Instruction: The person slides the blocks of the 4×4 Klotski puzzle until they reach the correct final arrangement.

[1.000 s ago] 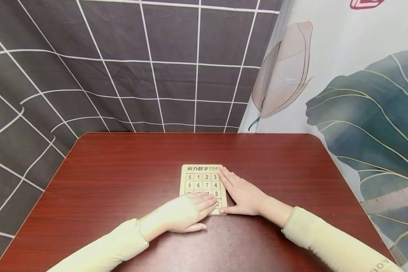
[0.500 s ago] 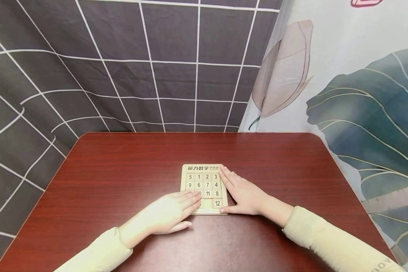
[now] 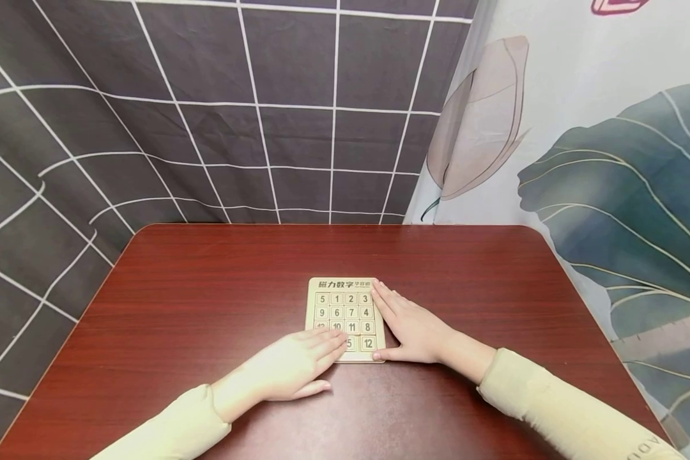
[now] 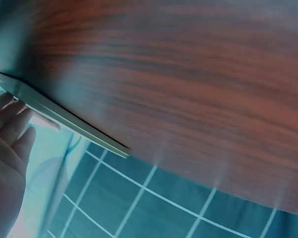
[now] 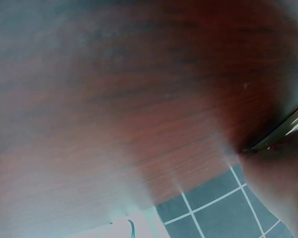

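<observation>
A wooden number sliding puzzle (image 3: 311,306) lies flat on the table in the head view. Rows 5-1-2-3 and 9-6-7-4 are fully visible at its top. My left hand (image 3: 290,365) covers the lower left of the board, its straight fingertips touching a tile (image 3: 349,344) whose number is partly hidden, showing a 5. Tile 12 (image 3: 368,344) sits right of it. Along the board's right edge my right hand (image 3: 413,327) rests with extended fingers, the thumb at the lower right corner. The left wrist view shows the board's side (image 4: 79,124) beside the left fingers.
The red-brown wooden table (image 3: 218,281) extends around the board. Behind it hang a dark grid-patterned curtain (image 3: 299,134) and, to the right, a white curtain with leaf prints (image 3: 552,128).
My left hand drew back left, uncovering a gap beside tile 12, then moved slightly right; a tile now fills that gap. My right hand stays in place.
</observation>
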Available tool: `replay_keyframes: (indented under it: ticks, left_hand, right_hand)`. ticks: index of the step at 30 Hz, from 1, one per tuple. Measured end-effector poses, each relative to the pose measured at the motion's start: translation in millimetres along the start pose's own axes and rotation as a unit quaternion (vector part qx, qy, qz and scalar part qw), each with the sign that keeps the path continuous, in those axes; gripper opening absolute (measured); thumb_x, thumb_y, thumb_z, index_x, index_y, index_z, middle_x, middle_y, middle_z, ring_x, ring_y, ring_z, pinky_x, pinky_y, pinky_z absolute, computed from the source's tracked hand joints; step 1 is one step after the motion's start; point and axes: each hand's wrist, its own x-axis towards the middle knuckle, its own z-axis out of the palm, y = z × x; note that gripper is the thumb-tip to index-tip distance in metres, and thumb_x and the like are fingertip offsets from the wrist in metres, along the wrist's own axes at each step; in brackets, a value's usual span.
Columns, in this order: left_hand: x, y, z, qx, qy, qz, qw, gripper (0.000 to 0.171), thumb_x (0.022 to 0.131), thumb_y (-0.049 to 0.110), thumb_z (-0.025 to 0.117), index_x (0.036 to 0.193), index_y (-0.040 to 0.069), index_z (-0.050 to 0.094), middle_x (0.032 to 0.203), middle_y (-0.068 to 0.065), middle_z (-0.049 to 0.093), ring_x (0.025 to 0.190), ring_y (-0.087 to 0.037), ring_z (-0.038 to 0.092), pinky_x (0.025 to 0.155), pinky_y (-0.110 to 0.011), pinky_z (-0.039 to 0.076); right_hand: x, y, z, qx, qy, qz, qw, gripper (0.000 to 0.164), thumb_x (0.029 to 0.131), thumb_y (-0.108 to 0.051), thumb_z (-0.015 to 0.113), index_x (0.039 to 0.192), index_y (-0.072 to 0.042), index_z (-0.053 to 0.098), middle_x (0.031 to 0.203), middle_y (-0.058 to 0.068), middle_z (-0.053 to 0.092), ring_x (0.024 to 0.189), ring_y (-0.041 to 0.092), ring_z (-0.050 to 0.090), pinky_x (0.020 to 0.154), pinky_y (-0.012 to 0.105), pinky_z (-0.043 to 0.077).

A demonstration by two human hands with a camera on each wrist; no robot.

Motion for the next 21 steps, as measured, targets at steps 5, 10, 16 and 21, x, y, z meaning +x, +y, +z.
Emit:
replay_keyframes:
  ticks: [5, 10, 16, 21]
  left_hand:
    - [6.5, 2.8, 1.8, -0.001, -0.01, 0.001, 1.0, 0.065, 0.106, 0.055, 0.055, 0.149, 0.006, 0.06, 0.156, -0.01, 0.06, 0.145, -0.022, 0.058, 0.123, -0.036, 0.047]
    - [-1.7, -1.2, 2.7, -0.002, 0.005, 0.001, 1.0, 0.063, 0.105, 0.052, 0.057, 0.148, 0.006, 0.061, 0.154, -0.01, 0.061, 0.144, -0.023, 0.059, 0.123, -0.036, 0.047]
    - [-22.9, -5.5, 1.6, 0.004, 0.033, -0.009, 0.9994, 0.062, 0.101, 0.048, 0.066, 0.144, 0.003, 0.064, 0.149, -0.011, 0.065, 0.14, -0.023, 0.063, 0.119, -0.037, 0.051]
    - [-34.7, -7.0, 1.4, 0.002, 0.037, -0.025, 0.999, 0.06, 0.1, 0.046, 0.068, 0.14, 0.003, 0.067, 0.147, -0.012, 0.067, 0.138, -0.024, 0.064, 0.118, -0.037, 0.051]
  right_hand:
    - [1, -1, -1, 0.003, -0.001, 0.0, 1.0, 0.118, 0.092, -0.07, 0.067, 0.167, 0.006, 0.018, 0.179, 0.02, 0.009, 0.166, 0.034, 0.019, 0.132, 0.05, 0.033]
    - [1, -1, -1, 0.001, 0.0, -0.002, 1.0, 0.117, 0.092, -0.07, 0.067, 0.167, 0.006, 0.018, 0.179, 0.02, 0.008, 0.166, 0.034, 0.019, 0.132, 0.05, 0.033]
    - [1, -1, -1, 0.003, 0.0, -0.002, 1.0, 0.118, 0.091, -0.069, 0.068, 0.167, 0.006, 0.017, 0.179, 0.02, 0.008, 0.166, 0.034, 0.019, 0.132, 0.05, 0.033]
    - [1, -1, -1, 0.005, -0.003, 0.001, 1.0, 0.119, 0.091, -0.07, 0.067, 0.167, 0.005, 0.016, 0.179, 0.019, 0.006, 0.166, 0.033, 0.017, 0.132, 0.05, 0.032]
